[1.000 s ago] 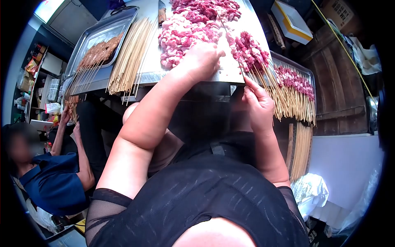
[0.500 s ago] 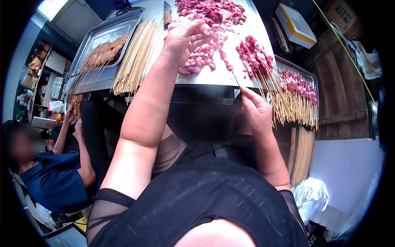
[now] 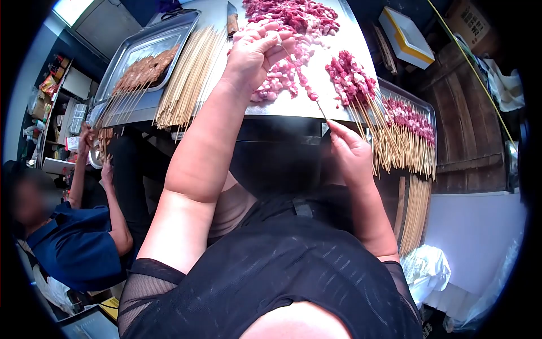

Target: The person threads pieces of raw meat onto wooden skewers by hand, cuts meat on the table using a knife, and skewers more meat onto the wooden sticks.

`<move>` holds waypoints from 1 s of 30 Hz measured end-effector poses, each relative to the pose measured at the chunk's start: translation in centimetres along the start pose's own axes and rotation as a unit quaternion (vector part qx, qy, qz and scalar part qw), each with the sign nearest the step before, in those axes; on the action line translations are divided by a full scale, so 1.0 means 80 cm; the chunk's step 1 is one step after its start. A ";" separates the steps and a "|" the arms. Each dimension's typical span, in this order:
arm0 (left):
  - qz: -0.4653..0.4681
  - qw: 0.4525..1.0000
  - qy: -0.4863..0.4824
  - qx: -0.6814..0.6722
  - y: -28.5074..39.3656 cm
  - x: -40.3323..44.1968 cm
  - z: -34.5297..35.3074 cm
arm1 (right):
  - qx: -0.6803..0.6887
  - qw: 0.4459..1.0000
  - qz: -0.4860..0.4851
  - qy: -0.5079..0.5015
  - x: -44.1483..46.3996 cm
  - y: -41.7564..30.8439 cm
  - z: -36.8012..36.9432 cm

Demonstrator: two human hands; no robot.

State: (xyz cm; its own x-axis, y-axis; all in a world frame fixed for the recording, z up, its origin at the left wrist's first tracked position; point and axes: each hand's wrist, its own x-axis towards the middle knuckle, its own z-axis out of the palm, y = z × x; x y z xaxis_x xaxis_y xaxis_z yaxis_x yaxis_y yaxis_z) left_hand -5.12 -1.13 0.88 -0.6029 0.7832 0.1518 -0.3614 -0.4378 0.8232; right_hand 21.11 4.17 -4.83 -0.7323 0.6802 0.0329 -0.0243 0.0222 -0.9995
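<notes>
My right hand (image 3: 351,151) is closed, thumb and finger pinching the lower end of a thin skewer (image 3: 322,109). Several small chunks of raw meat (image 3: 305,83) are threaded along its upper part. My left hand (image 3: 251,53) is at the skewer's far tip, thumb and forefinger pinched on a pale piece of meat (image 3: 274,37), its other fingers loosely curled. Whether the tip has pierced that piece is too small to tell. Below and beyond the left hand, a pile of cut raw meat (image 3: 307,20) spreads over the pale tabletop (image 3: 333,110).
Finished raw skewers (image 3: 350,79) lie at the table's right, with more on a tray (image 3: 433,116). To the left are bare bamboo skewers (image 3: 189,79), a knife (image 3: 232,22) and a metal tray (image 3: 189,25) of browned skewers. A co-worker (image 3: 79,243) sits lower left, holding skewers.
My left hand has shifted slightly right, its fingers now pinched on a pale meat piece near the tip. My right hand barely moved. One of the co-worker's hands has lifted away to the left.
</notes>
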 end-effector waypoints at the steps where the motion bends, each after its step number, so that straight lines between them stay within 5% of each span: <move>1: 0.000 1.000 0.001 0.000 0.000 0.000 0.000 | -0.001 1.000 0.000 -0.001 0.000 -0.001 0.000; 19: -0.031 0.999 -0.032 0.030 0.008 -0.013 0.018 | -0.019 0.999 -0.043 0.023 0.008 0.007 0.010; 30: -0.064 0.995 -0.081 0.000 0.007 -0.017 0.028 | 0.178 0.982 0.067 -0.015 0.009 0.005 0.019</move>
State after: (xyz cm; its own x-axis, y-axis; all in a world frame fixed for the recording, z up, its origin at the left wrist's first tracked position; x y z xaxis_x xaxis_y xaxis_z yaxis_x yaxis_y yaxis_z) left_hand -2.91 -1.46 2.36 -0.4300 0.8930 0.1325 -0.4274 -0.3307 0.8414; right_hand 19.57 3.56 -5.17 -0.7648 0.6373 -0.0940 -0.1584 -0.3275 -0.9315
